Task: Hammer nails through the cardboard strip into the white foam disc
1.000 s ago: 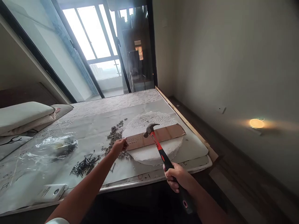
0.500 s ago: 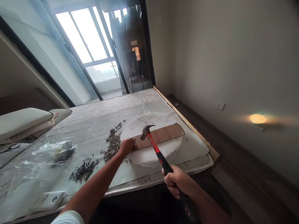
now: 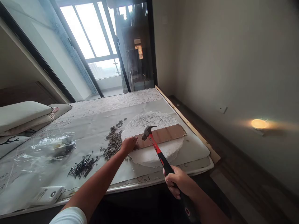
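The right hand (image 3: 176, 182) is wrapped round a hammer (image 3: 164, 161) and the left hand (image 3: 129, 145), its grip indiscernible, is placed at a brown board (image 3: 168, 133) laid across a white slab (image 3: 144, 157) near the mattress (image 3: 105, 107)'s front right corner.

One head cam, looking forward and down across the mattress (image 3: 105, 109) from its near edge. Wide view. Right hand (image 3: 176, 182) close, lower centre-right; left hand (image 3: 129, 145) a bit farther, just below centre. Window (image 3: 93, 31) far off, upper left, leaning left toward top. Wall (image 3: 221, 56) fills right side.
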`<action>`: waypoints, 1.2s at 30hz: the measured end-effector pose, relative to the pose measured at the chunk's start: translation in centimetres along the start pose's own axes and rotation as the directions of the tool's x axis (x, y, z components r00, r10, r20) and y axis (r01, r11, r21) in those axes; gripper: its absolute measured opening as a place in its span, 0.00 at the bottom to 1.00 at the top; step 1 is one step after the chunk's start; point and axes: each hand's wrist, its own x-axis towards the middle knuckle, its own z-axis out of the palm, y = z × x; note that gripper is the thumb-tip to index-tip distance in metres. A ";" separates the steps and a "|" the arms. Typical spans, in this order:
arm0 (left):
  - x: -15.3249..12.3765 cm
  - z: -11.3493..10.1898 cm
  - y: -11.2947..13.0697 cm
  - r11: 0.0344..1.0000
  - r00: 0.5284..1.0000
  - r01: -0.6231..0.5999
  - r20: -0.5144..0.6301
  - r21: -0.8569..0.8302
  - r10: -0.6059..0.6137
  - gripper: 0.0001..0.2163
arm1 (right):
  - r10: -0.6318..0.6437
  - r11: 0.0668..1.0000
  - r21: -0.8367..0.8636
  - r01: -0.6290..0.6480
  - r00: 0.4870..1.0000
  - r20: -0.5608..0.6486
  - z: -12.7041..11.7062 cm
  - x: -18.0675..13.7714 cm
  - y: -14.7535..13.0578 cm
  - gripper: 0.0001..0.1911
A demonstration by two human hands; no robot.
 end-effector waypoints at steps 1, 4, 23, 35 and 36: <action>0.0 0.2 -0.1 1.000 1.000 0.003 -0.008 -0.004 -0.004 0.21 | 0.002 1.000 -0.008 -0.002 1.000 -0.005 0.0 0.1 0.1 0.11; -0.1 0.9 -0.2 1.000 0.999 0.002 -0.043 -0.016 -0.003 0.21 | -0.009 0.999 -0.035 0.008 1.000 -0.028 0.0 0.2 0.5 0.11; -1.5 2.6 0.0 0.977 0.983 -0.028 -0.181 -0.212 -0.011 0.19 | -0.061 0.800 -0.600 -0.002 0.995 -0.085 4.7 0.4 -3.1 0.08; -1.8 3.2 -0.1 0.954 0.977 -0.059 -0.212 -0.294 -0.005 0.15 | -0.018 0.783 -0.615 -0.093 0.985 -0.171 5.6 1.0 -2.8 0.09; -1.8 3.3 -0.1 0.952 0.978 -0.069 -0.211 -0.299 0.005 0.14 | -0.018 0.784 -0.613 -0.092 0.985 -0.172 5.6 1.0 -2.7 0.09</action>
